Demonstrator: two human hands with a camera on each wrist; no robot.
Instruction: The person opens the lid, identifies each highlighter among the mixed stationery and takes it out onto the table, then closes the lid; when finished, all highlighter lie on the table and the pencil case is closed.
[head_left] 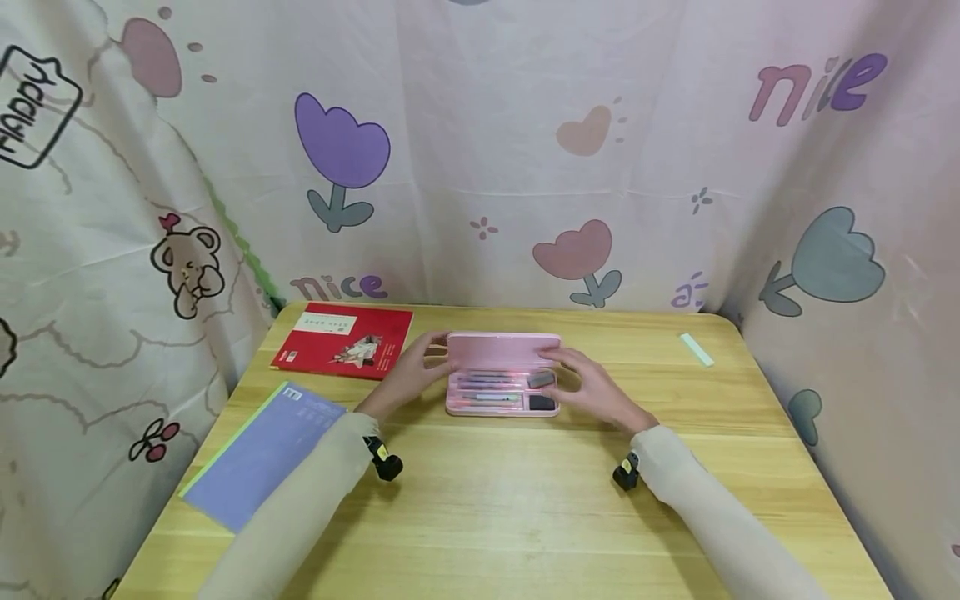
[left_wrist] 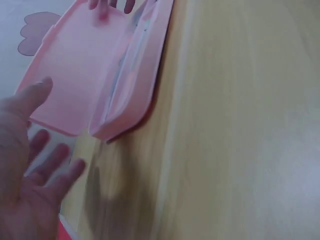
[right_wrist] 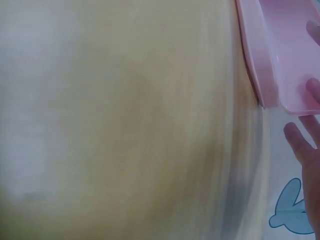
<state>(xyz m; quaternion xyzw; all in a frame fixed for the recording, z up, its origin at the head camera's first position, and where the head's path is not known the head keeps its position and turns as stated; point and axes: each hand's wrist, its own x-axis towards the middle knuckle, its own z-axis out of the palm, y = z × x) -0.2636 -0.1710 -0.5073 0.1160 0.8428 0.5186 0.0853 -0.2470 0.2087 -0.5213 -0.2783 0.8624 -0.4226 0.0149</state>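
Note:
A pink pencil case (head_left: pixel 502 412) lies on the table with its lid (head_left: pixel 495 350) raised at the back. Pencils (head_left: pixel 487 398) lie in its compartments, with a grey block (head_left: pixel 540 380) and a dark block (head_left: pixel 542 402) at the right. At the lid's left edge is my left hand (head_left: pixel 408 375), its thumb before the inner face and fingers spread loosely, as the left wrist view (left_wrist: pixel 30 165) shows. My right hand (head_left: pixel 596 390) is at the right end, extended fingertips against the inside of the lid, thumb over the case. Contact of the left thumb is unclear.
A red book (head_left: pixel 307 342) lies at the back left of the wooden table (head_left: pixel 487 517). Nearer, a blue-purple notebook (head_left: pixel 262 450) is partly under the left sleeve. A small pale strip (head_left: pixel 697 349) lies at the back right. Printed curtains (head_left: pixel 465 208) hang behind.

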